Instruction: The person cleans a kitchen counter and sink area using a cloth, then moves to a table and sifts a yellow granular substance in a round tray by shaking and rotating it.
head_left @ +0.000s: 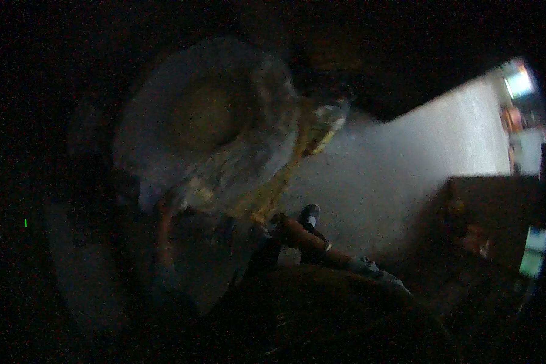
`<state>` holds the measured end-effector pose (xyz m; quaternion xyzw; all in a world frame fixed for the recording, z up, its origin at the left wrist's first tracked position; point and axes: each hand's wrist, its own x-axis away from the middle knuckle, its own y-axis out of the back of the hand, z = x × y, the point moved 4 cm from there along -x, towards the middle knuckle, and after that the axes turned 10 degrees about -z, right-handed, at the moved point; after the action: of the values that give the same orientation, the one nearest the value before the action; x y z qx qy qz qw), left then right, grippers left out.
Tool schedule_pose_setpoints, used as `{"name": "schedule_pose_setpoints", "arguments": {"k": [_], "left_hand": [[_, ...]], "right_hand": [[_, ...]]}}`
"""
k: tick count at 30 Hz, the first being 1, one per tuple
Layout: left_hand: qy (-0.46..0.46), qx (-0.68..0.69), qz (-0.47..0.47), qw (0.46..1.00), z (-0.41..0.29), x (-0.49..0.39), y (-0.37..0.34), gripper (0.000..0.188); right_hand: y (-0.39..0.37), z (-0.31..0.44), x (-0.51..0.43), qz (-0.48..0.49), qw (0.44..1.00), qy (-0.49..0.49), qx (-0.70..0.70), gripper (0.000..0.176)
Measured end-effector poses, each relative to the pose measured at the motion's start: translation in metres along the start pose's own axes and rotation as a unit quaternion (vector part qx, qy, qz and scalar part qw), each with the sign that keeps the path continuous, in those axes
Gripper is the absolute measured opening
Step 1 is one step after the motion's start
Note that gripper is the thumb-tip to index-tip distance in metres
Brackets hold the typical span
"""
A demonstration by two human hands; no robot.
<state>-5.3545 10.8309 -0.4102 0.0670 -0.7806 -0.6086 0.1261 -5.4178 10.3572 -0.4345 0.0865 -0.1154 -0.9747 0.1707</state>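
Observation:
The picture is very dark and blurred. A large, pale, wrinkled sheet of what looks like plastic, perhaps a bag (pixel 159 113), spreads before me, with a dim yellowish round area (pixel 209 109) in its middle. A yellow band (pixel 273 191) runs along its right-hand edge. My left hand (pixel 166 204) is at the lower left edge of the bag and appears to grip it, though its fingers are blurred. At the lower end of the yellow band, my right hand (pixel 289 227) is closed on the bag's edge. The bag's contents cannot be made out.
A dark shoe with a white patch (pixel 310 216) shows just beyond my right hand on the grey floor (pixel 364 182). To the right stands a brown box-like piece (pixel 487 195). Bright panes (pixel 518 82) and blurred objects line the far right.

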Motion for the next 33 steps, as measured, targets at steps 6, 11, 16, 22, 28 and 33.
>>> {"name": "schedule_pose_setpoints", "arguments": {"k": [6,11,16,22,28,33], "left_hand": [[-0.010,-0.068,-0.138,0.988,-0.135,-0.014,0.070,0.041],[-0.139,0.031,-0.141,0.980,-0.362,0.003,0.055,0.031],[-0.260,0.173,0.099,0.945,-0.688,0.098,0.012,0.024],[-0.393,0.309,0.319,0.805,-0.959,0.180,0.004,0.024],[-0.468,0.272,0.314,0.780,-1.145,0.187,0.006,0.023],[-0.438,0.346,0.352,0.751,-1.287,0.135,-0.013,0.021]], "right_hand": [[0.115,-0.001,0.011,0.108,0.982,-0.092,0.121,0.040],[0.259,0.036,0.044,0.013,0.983,-0.146,0.110,0.037],[0.487,0.061,0.088,-0.018,0.954,-0.245,0.174,0.037],[0.681,0.069,0.159,-0.218,0.923,-0.283,0.144,0.038],[0.880,0.074,0.221,-0.363,0.858,-0.308,0.194,0.038],[1.045,0.092,0.256,-0.536,0.756,-0.351,0.138,0.042]]}}
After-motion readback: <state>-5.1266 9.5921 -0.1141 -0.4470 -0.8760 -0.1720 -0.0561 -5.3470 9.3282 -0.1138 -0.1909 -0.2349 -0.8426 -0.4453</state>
